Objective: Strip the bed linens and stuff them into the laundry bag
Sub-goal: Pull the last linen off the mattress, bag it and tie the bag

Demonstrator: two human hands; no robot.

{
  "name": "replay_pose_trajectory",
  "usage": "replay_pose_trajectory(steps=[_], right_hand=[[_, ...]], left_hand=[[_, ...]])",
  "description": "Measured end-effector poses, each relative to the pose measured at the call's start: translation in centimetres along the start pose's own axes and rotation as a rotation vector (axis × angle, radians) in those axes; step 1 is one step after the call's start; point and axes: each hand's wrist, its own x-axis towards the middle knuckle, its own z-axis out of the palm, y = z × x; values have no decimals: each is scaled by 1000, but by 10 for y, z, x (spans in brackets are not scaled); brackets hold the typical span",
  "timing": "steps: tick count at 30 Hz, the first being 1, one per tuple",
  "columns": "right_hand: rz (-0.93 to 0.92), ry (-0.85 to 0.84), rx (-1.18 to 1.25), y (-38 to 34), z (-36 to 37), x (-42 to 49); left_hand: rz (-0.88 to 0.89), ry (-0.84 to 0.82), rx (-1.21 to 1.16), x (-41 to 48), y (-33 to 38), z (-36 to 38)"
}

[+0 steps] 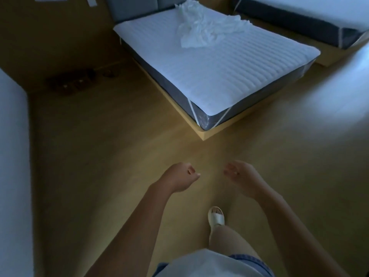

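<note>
Left hand (178, 176) and right hand (240, 173) hover above floor (99, 156), fingers loosely curled, empty. Crumpled sheet (201, 27) lies on bed (219, 72), well apart.

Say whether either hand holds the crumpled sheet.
No; the left hand and right hand are empty, and the crumpled sheet lies on the mattress.

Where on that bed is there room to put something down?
The mattress pad is bare from the crumpled sheet down to the near corner. The floor before that corner is bare too. Crowded: the headboard end under the sheet, and far left, where dark blurry things lie.
</note>
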Motion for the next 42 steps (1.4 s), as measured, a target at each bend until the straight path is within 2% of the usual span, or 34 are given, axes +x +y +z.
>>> replay_pose_trajectory(steps=[11,18,31,34,42], right_hand=[[-97,-155,-91,-18,-87,241],[-75,-237,-98,-56,-91,374],[14,-82,-83,-188,-79,645],[52,-89,-74,-196,-84,700],[105,-88,-45,-190,-106,877]], left_hand=[[-26,96,-64,204,71,-117],[-88,48,-76,303,48,-183],[20,-50,55,547,-3,-397],[44,-115,70,608,-9,-425],[19,-121,82,800,10,-491]])
